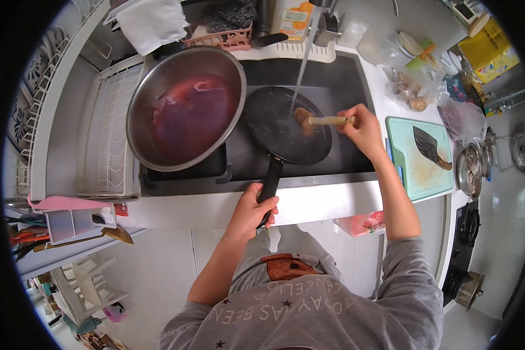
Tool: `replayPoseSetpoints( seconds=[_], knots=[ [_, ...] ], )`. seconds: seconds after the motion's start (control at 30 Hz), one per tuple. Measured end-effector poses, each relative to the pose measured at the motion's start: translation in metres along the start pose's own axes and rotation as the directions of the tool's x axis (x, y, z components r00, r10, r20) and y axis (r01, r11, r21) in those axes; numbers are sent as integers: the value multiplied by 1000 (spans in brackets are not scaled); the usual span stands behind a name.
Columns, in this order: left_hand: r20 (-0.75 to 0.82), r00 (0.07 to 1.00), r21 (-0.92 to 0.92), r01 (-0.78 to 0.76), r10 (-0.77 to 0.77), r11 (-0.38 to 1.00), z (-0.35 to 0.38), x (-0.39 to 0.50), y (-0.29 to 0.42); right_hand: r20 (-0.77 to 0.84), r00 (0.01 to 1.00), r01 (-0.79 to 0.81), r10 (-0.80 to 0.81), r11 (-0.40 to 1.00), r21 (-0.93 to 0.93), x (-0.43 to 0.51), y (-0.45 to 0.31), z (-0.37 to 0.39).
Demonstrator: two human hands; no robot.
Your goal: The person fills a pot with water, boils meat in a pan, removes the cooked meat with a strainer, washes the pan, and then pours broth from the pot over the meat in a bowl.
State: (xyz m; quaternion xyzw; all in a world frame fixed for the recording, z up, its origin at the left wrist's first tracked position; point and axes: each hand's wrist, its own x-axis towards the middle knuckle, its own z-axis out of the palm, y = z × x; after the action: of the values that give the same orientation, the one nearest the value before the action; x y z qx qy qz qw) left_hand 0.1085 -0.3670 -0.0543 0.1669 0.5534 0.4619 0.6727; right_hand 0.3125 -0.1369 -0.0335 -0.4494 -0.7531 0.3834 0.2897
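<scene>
A black frying pan (269,127) is held over the dark sink basin by its handle, which my left hand (256,208) grips near the counter's front edge. My right hand (362,131) is closed around the light handle of a scrubbing brush (305,120). The brush's brown bristle head touches the pan's inner surface, right of the middle. From the faucet (321,3) a stream of water (304,65) falls into the pan close to the bristles. Left of the pan, a large steel bowl (135,127) holds reddish liquid with pale pieces in it.
A white dish rack (109,166) flanks the sink (354,83) on the left. To the right, a cleaver (426,142) lies on a green cutting board (402,175). Plastic bags (413,87) crowd the counter behind it. A pink basket (240,37) and an orange-printed carton (291,19) stand behind the sink.
</scene>
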Motion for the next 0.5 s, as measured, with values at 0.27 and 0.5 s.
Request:
replayPoseSetpoints(
  seconds=[0.27, 0.5],
  knots=[
    [-42, 999, 111, 18, -13, 994, 0, 4, 5, 270, 894, -147, 358, 803, -578, 41, 94, 52],
    [-115, 993, 249, 52, -24, 967, -4, 6, 11, 469, 835, 266, 289, 534, -803, 28, 96, 65]
  ],
)
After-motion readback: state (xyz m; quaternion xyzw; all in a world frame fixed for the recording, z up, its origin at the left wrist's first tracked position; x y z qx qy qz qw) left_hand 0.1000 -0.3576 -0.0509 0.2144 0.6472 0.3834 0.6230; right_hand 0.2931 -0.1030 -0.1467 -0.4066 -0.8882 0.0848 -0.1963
